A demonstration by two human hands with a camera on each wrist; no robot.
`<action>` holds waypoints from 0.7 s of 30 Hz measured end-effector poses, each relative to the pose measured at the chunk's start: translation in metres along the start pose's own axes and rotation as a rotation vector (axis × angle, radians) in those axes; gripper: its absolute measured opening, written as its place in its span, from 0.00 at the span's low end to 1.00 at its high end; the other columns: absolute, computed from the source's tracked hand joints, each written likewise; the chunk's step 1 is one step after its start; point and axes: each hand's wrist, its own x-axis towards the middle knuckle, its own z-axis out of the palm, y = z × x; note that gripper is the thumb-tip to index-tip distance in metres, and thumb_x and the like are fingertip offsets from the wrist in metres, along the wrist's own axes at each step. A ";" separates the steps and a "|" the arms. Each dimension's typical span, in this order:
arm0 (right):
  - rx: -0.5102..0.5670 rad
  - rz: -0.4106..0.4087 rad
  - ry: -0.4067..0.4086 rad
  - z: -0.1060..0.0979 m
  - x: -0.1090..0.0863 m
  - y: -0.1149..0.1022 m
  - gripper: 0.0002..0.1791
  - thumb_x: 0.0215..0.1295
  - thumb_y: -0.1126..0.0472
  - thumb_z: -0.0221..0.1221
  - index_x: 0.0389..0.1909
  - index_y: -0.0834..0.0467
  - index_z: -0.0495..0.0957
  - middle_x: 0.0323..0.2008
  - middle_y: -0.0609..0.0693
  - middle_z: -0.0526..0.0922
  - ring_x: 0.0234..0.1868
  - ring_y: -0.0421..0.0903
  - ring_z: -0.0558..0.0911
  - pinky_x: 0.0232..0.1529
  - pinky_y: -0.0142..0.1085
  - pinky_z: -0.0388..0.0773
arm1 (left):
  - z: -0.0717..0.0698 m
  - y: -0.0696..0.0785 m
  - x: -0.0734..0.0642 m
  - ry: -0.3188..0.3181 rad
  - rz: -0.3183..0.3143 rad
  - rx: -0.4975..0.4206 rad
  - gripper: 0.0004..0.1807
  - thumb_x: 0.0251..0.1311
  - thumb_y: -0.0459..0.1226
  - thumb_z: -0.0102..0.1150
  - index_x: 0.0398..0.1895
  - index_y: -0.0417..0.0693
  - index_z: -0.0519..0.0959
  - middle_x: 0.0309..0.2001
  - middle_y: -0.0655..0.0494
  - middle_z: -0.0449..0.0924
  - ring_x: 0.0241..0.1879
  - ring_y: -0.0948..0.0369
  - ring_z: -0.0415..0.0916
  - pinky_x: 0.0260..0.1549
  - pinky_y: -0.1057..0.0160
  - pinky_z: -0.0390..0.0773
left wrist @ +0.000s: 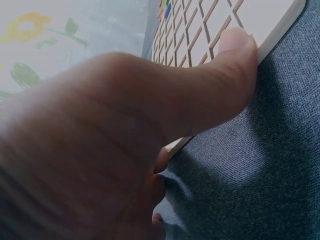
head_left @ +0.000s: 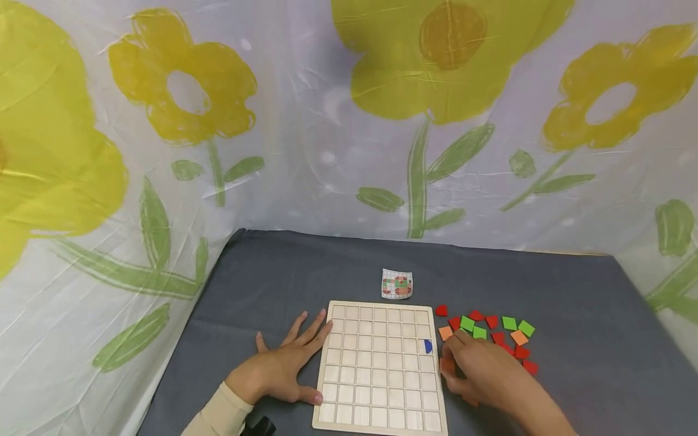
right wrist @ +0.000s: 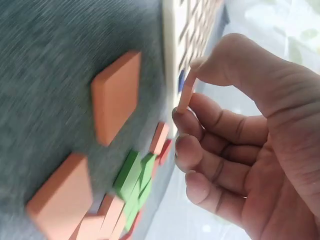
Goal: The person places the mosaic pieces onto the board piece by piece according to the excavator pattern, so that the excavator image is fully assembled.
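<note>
The board [head_left: 378,369], a pale wooden grid, lies flat on the bench [head_left: 262,266], which is covered in dark grey cloth. A blue piece [head_left: 428,346] sits in the board's rightmost column, third row from the far edge, against the right side of its cell.

Of the hands, the left hand [head_left: 283,369] is spread wide at the board's left side. Its longer fingertips reach the left rim towards the far end, and its thumb presses the rim near the near left corner; nothing is gripped in it. A pale sleeve [head_left: 218,418] covers that forearm, and a black object [head_left: 260,427], cut off by the view's lower edge, shows beside it.

The right hand [head_left: 482,369] is just right of the board. Thumb and forefinger are closed in a pinch on an orange tile [right wrist: 187,91], held on edge near the board's right rim, while the other fingers curl loosely.

Right of the board lie loose orange tiles [right wrist: 117,97], green tiles [head_left: 509,323] and red tiles [head_left: 492,321], some partly hidden by the right hand. Just beyond the board's far edge is a card [head_left: 397,284] printed with a red, green and orange pattern. Behind the board hangs a pale sheet [head_left: 305,121] with yellow flowers.
</note>
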 end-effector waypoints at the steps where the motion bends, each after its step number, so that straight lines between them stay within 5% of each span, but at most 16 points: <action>1: -0.012 -0.011 0.002 -0.001 0.002 -0.002 0.12 0.63 0.55 0.70 0.34 0.45 0.74 0.31 0.36 0.68 0.21 0.31 0.64 0.24 0.30 0.67 | 0.000 0.000 0.000 0.002 0.001 -0.003 0.70 0.48 0.64 0.78 0.88 0.69 0.42 0.87 0.66 0.28 0.86 0.47 0.26 0.51 0.05 0.30; 9: -0.120 -0.090 0.118 0.002 0.011 -0.017 0.12 0.60 0.57 0.71 0.33 0.46 0.74 0.31 0.35 0.68 0.24 0.31 0.65 0.23 0.27 0.66 | -0.002 0.000 -0.001 0.001 -0.015 0.010 0.71 0.46 0.65 0.79 0.88 0.70 0.42 0.87 0.67 0.28 0.86 0.48 0.25 0.52 0.06 0.29; 21: -0.186 -0.155 0.128 0.011 0.022 -0.020 0.13 0.59 0.58 0.71 0.32 0.50 0.74 0.30 0.38 0.69 0.25 0.34 0.65 0.29 0.30 0.72 | -0.001 0.001 -0.001 0.016 -0.007 0.030 0.71 0.46 0.64 0.79 0.88 0.69 0.43 0.87 0.66 0.29 0.86 0.48 0.26 0.51 0.05 0.31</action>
